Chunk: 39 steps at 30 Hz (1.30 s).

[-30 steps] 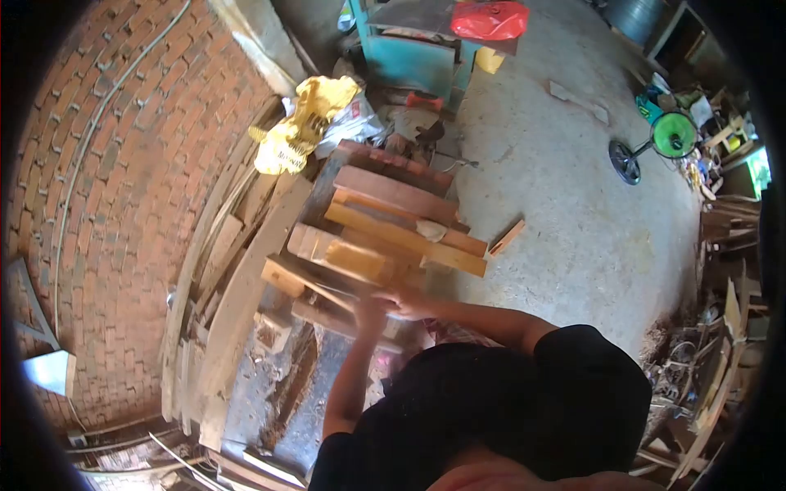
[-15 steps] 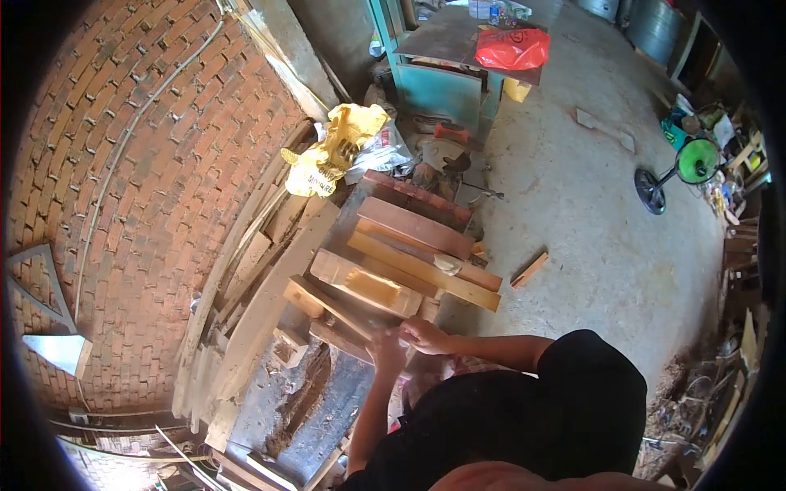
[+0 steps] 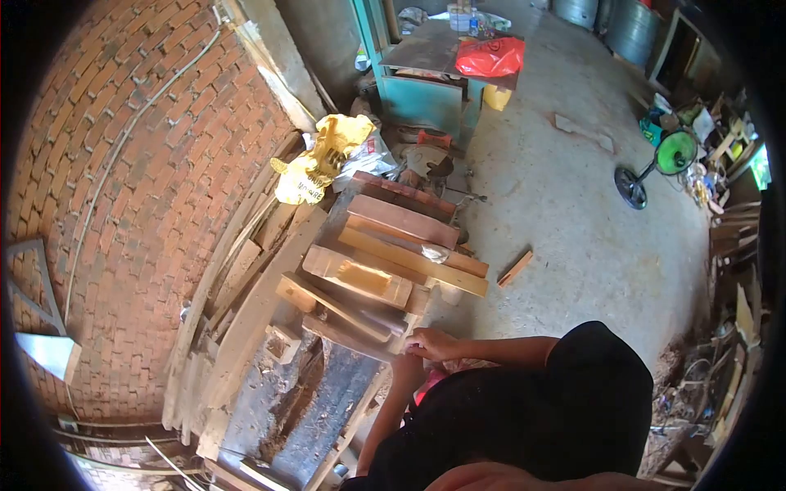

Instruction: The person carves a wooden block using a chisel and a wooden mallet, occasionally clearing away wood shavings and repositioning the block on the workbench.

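My left hand point(image 3: 408, 370) and my right hand point(image 3: 433, 344) meet in front of my body, by the near edge of the wood-covered bench. The fingers of both are closed and pressed together. Whatever lies between them is too small or hidden to make out. Just beyond the hands, a narrow wooden strip point(image 3: 340, 308) and a dark rounded piece point(image 3: 385, 320) lie on the bench. Past these rests a thick wood block point(image 3: 358, 277) with a paler hollow in its top. A small square-ended block point(image 3: 283, 344) sits to the left of the hands.
Further along are a yellow board point(image 3: 413, 262), a reddish-brown block point(image 3: 403, 219) and a yellow bag point(image 3: 326, 159). Long planks point(image 3: 260, 319) lean along the brick wall point(image 3: 155, 188). On the concrete floor stand a green fan point(image 3: 655, 170) and a loose wood strip point(image 3: 515, 268).
My left hand has moved in against my right hand, and both sit slightly lower and closer together. The view has shifted, so the bench and room appear further left.
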{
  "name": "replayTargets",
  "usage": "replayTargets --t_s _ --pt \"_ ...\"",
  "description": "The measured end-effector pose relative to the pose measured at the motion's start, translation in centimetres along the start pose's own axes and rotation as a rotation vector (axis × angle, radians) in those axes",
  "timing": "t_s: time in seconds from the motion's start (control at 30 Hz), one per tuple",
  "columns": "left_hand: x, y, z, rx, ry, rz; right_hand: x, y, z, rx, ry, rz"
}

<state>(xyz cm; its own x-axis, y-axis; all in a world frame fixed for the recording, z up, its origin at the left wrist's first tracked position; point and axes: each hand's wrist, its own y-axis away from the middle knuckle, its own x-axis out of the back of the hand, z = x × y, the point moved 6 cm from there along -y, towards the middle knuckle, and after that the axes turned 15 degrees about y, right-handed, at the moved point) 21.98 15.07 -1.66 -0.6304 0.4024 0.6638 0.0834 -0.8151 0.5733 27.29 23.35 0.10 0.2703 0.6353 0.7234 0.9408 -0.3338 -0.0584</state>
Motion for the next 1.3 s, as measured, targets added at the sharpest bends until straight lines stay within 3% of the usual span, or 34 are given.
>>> replayTargets --t_s 0.1,0.27,0.3,0.4,0.47,0.5,0.53,0.57,0.6,0.67,0.7,0.77,0.83,0.9,0.93,0.97,1.03,1.07,1.17,1.23,1.3 --pt "-0.9 1.4 0.1 -0.137 -0.019 0.212 -0.7 1.1 -0.8 -0.03 0.069 0.009" --pt "-3.2 3.4 0.1 -0.115 0.071 0.115 -3.5 1.8 -1.6 0.022 0.125 -0.212" --pt "-3.9 3.7 0.1 -0.131 0.093 0.065 -3.6 2.3 -1.8 0.018 0.136 -0.21" --pt "-4.3 3.0 0.3 -0.132 0.076 0.205 -2.7 3.1 -1.9 -0.044 0.014 -0.057" --pt "-3.8 2.7 0.7 -0.133 0.038 0.284 -3.3 4.5 0.7 -0.532 -0.629 -0.068" --pt "-2.8 3.4 1.9 -0.324 0.184 0.36 -1.9 4.9 1.0 -0.538 -0.621 -0.062" --pt "-1.5 4.8 3.3 -0.514 0.333 0.429 -1.0 5.7 0.3 -0.534 -0.913 -0.254" --pt "-0.6 5.5 4.0 -0.523 0.34 0.421 -0.7 6.7 -0.6 -0.52 -1.207 -0.448" --pt "0.6 6.6 6.1 -0.614 0.267 0.309 -0.7 7.0 -0.2 -0.444 -1.067 -0.567" --pt "-0.9 6.4 6.8 -0.542 0.201 0.126 1.3 8.3 -1.0 -0.457 -0.998 -0.574" --pt "-1.7 5.7 6.5 -0.547 0.206 0.125 2.4 8.7 -1.6 -0.458 -0.93 -0.589" --pt "-1.5 5.7 6.4 -0.856 0.542 0.185 2.1 10.1 0.0 -0.578 -1.033 -0.582" --pt "2.8 8.9 9.3 -0.874 0.707 0.152 2.6 10.6 1.4 -0.607 -1.195 -0.358" --pt "6.3 10.7 10.5 -0.918 0.736 0.325 3.4 11.0 1.6 -0.574 -1.247 -0.276" --pt "5.8 9.7 9.2 -0.885 0.555 0.488 3.8 11.1 1.5 -0.586 -1.246 -0.257" --pt "4.8 8.9 8.8 -0.891 0.55 0.487 4.4 11.1 1.5 -0.594 -1.241 -0.236" --pt "4.6 6.5 6.5 -0.453 0.96 0.533 5.1 11.1 1.6 -0.562 -1.197 -0.305" --pt "3.5 4.7 5.6 -0.368 0.943 0.46 5.2 11.0 1.6 -0.535 -1.153 -0.383" --pt "-1.6 -1.2 2.3 -0.384 1.097 0.401 3.5 9.7 3.6 -0.402 -0.997 -0.398" --pt "-0.6 -1.0 4.1 -0.345 1.276 0.343 2.9 8.7 4.2 -0.386 -0.961 -0.448" --pt "-0.5 -1.3 5.7 -0.297 1.635 0.173 2.5 7.9 4.5 -0.411 -0.82 -0.659"
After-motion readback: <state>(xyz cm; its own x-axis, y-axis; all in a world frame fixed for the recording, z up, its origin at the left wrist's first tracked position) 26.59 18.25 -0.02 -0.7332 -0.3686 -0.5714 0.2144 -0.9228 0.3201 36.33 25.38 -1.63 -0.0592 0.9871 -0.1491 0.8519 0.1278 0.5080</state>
